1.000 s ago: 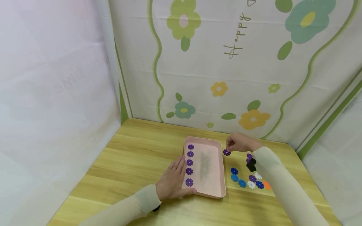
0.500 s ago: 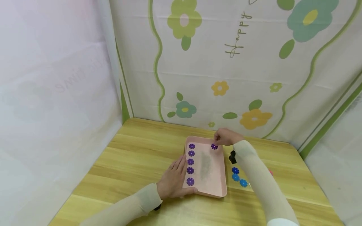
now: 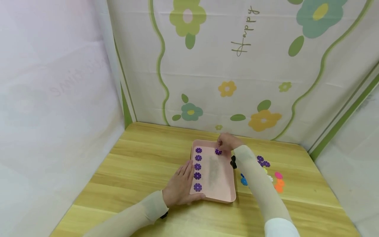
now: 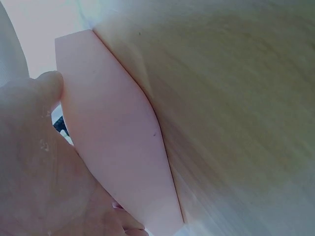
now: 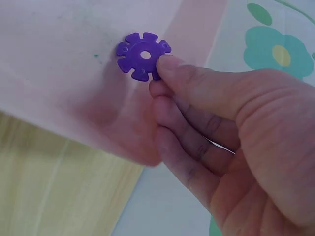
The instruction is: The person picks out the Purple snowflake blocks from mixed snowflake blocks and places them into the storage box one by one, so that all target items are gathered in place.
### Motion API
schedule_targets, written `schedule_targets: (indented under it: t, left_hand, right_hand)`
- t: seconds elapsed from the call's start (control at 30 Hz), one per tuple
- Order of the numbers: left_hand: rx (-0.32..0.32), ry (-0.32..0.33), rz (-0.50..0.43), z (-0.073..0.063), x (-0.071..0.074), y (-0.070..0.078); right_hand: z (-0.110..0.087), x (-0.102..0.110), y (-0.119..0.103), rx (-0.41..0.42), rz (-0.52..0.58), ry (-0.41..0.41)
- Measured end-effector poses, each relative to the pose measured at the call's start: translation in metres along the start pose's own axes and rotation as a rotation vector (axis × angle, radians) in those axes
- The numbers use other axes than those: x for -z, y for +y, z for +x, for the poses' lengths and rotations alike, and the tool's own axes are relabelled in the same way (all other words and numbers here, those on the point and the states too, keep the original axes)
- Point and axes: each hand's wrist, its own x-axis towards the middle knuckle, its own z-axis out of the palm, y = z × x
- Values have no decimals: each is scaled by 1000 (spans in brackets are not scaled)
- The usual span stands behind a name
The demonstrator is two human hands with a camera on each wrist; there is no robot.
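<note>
A pink shallow tray (image 3: 223,186) sits on the wooden table. Down its left side runs a column of several purple snowflake discs (image 3: 197,176). My left hand (image 3: 179,187) rests along the tray's left rim with fingers extended, its thumb at the near rim; the left wrist view shows the thumb (image 4: 50,87) against the pink wall. Over the tray's far right part, my right hand (image 3: 228,141) pinches another purple snowflake disc (image 5: 134,62) between thumb and fingertips. In the right wrist view that disc casts a shadow on the tray floor.
Right of the tray lie loose snowflake discs: purple ones (image 3: 263,162), a blue one (image 3: 244,181), a pink one (image 3: 278,175) and orange ones (image 3: 279,185). My right sleeve (image 3: 260,184) covers part of this group. A flower-printed cloth (image 3: 207,65) hangs behind the table.
My right hand has carried the purple snowflake disc leftward from beyond the tray's right rim to above its far right part. The left hand stays on the rim.
</note>
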Motion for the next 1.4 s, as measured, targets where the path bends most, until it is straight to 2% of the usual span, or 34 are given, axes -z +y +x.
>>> schedule_targets:
  t: [0.17,0.33,0.5,0.67,0.97,1.4]
  left_hand:
    - [4,-1,-6,1,0,1]
    - [9,-19,-25,0,0,1]
    - [10,-12,-26,1,1,0]
    - [9,-20,-17,1,2,1]
    - [11,-18,-37,1,1,2]
    - [9,-26,-24,0,2,2]
  right_hand:
    - [2,-7,3,-25,22,26]
    - [5,-13,5,-2,6,39]
    - [3,-9,3,9,-20,56]
    - [-8,0,2,68,-32,44]
    - [-54,17,9,121,-77,16]
    - [-141,10,58,138,-123,-9]
